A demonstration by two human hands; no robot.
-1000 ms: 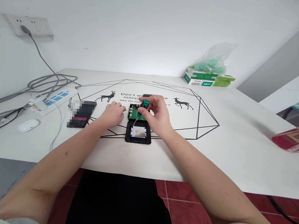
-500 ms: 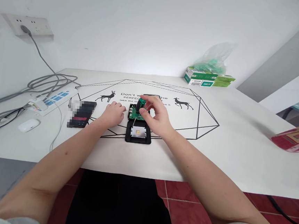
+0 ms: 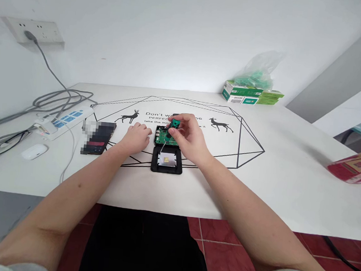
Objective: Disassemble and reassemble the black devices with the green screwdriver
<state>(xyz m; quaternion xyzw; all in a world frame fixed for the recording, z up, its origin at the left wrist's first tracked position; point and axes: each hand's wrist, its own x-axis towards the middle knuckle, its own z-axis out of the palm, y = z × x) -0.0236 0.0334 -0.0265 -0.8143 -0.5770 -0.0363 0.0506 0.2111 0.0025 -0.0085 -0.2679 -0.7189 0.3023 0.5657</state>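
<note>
My right hand (image 3: 190,137) is closed around the green and black handle of a screwdriver (image 3: 174,125). Its thin metal shaft slants down to the left, and the tip is near the seam between the two case parts. Under the handle lies a green circuit board (image 3: 161,139) in a black case, partly covered by my right hand. Close in front of it is a black case cover (image 3: 154,165) with a silver metal plate (image 3: 167,159) inside. My left hand (image 3: 137,138) rests on the table just left of the board, its fingers loosely bent and slightly apart.
Left of my left hand lies a phone (image 3: 101,139), partly pixelated. Farther left are a power strip (image 3: 70,119), coiled grey cables (image 3: 57,95) and a white earbud case (image 3: 34,151). Green-white boxes (image 3: 243,91) stand against the wall; a red package (image 3: 355,165) sits at the right edge.
My right hand has tilted the screwdriver handle to the right and toward me. The tip stays near the case seam. My left hand has hardly moved.
</note>
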